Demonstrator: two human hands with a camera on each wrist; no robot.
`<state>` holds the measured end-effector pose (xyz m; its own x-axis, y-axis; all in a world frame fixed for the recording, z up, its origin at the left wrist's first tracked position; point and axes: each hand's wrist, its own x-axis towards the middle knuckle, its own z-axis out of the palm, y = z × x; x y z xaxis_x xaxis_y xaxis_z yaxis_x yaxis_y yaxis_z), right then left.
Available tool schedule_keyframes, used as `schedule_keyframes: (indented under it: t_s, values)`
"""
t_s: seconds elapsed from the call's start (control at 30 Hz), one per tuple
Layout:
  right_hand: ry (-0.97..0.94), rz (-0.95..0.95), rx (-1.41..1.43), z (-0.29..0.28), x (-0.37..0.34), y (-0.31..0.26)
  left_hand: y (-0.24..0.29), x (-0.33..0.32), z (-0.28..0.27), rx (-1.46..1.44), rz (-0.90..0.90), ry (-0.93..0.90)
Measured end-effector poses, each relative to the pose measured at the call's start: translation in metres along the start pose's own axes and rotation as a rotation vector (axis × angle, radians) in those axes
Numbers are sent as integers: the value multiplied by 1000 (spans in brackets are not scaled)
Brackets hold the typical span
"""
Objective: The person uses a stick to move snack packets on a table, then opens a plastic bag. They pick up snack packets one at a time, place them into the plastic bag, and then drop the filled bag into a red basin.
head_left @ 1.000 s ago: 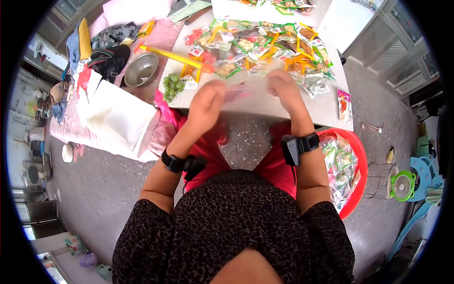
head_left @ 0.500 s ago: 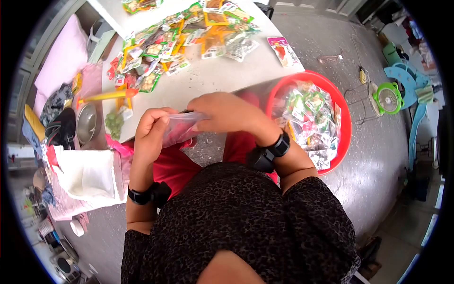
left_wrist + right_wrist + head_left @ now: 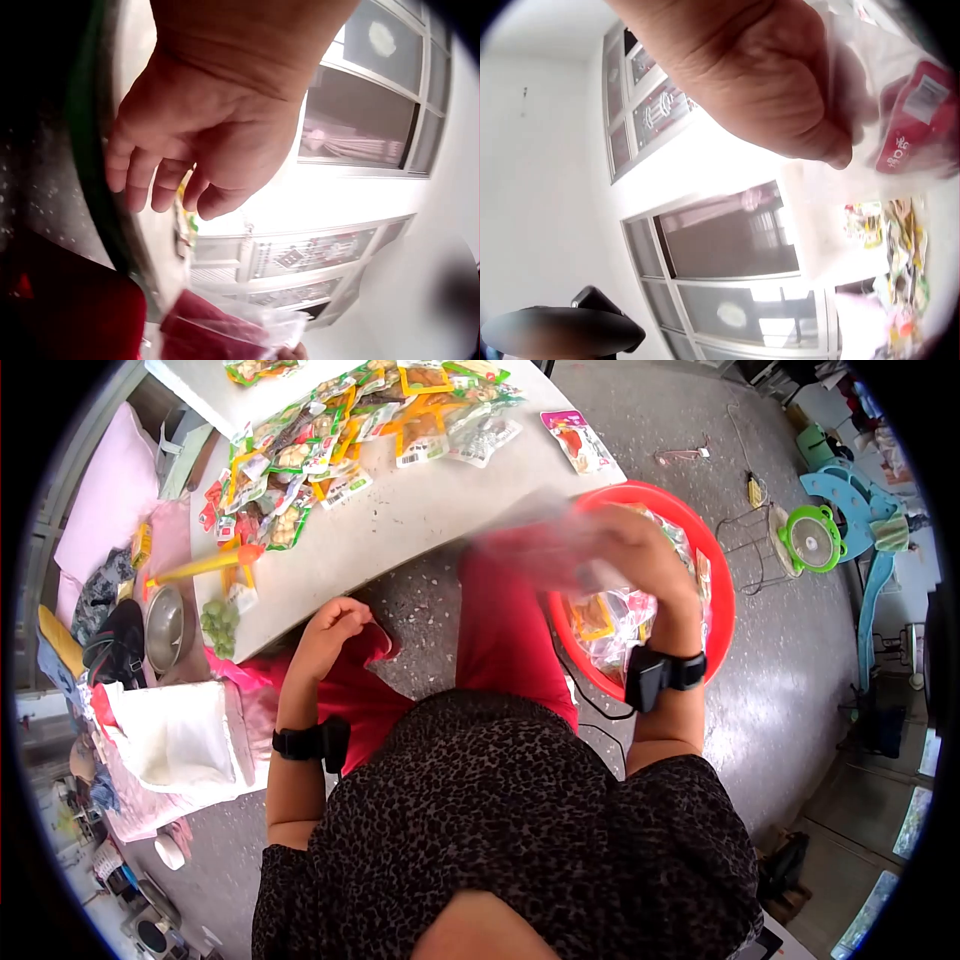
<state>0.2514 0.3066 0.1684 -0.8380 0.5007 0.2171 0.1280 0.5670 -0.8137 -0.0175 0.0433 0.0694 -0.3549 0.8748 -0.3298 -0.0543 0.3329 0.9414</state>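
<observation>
Right of centre in the head view, I am following from afar the right hand (image 3: 645,555), whose thumb and fingers are pinching a clear plastic bag (image 3: 530,542); the bag is blurring between the table (image 3: 400,515) and the red tub (image 3: 723,585). Left of centre, the left hand (image 3: 330,638) is holding nothing, its fingers lying close together and loosely bent. I am judging the work to be midway: wrapped packets (image 3: 592,618) are filling much of the tub, while a pile of food packets (image 3: 345,432) is lying across the table at the top, apparently left to handle. Whether the bag is finished, I am unable to tell. At the right edge of the right wrist view, a red pouch (image 3: 913,131) is showing through the bag, carrying a white barcode label and white Chinese characters I am not reading surely. Near the table's corner, a pink packet (image 3: 577,440) is bearing print too small to read.
</observation>
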Motion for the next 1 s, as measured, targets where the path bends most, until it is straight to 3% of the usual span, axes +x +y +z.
schedule_keyframes:
  t_s: [0.03, 0.07, 0.13, 0.2, 0.33, 0.4, 0.53, 0.67, 0.77, 0.8, 0.87, 1.0]
  values:
    - [17, 103, -67, -13, -7, 18, -19, 3, -3, 61, -16, 41]
    - [15, 124, 46, -22, -13, 37, -40, 5, -9, 58, -83, 44]
    - [23, 229, -82, -36, -28, 54, -84, 7, -23, 54, -214, 41]
    - [121, 277, 35, -30, -47, 76, -124, 2, -32, 101, -220, 76]
    - [174, 610, -158, -17, -79, 133, -123, 2, -21, 122, -196, 139]
    - [172, 635, -150, -10, -102, 187, -130, 5, -27, 125, -246, 107]
    - [240, 898, 96, -9, -126, 205, -123, 5, -24, 102, -283, 129]
    - [419, 877, 205, -40, -144, 247, -129, 7, -26, 55, -296, 141]
    - [517, 808, -163, -91, -130, 256, -127, 8, -25, 40, -293, 168]
    - [549, 790, -356, -113, -130, 287, -125, 9, -22, 28, -293, 197]
    - [623, 777, -720, -143, -103, 277, -122, 9, -18, 7, -296, 243]
    - [766, 743, -746, -164, -52, 292, -117, 8, -15, -25, -305, 284]
